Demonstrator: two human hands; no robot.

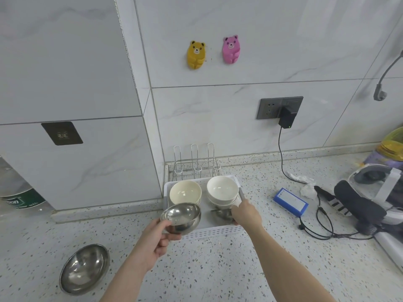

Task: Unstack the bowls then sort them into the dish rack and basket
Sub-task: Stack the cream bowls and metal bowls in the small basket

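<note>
My left hand [158,237] grips a steel bowl [182,217] by its near rim, holding it over the front left of the white basket [216,233]. Inside the basket sit a cream bowl [185,191] at the back left and a stack of white bowls [222,191] at the back right. My right hand [246,213] reaches into the basket's front right and closes on another steel bowl [221,214], which it mostly hides. A wire dish rack [196,164] stands behind the basket against the wall. A larger steel bowl [85,269] rests on the counter at the lower left.
A blue box [291,201] lies right of the basket. Black cables [320,223], crumpled tissue [305,186] and a headset-like device [370,199] crowd the right counter. A charger [287,118] hangs from the wall socket. A bottle [17,192] stands at far left.
</note>
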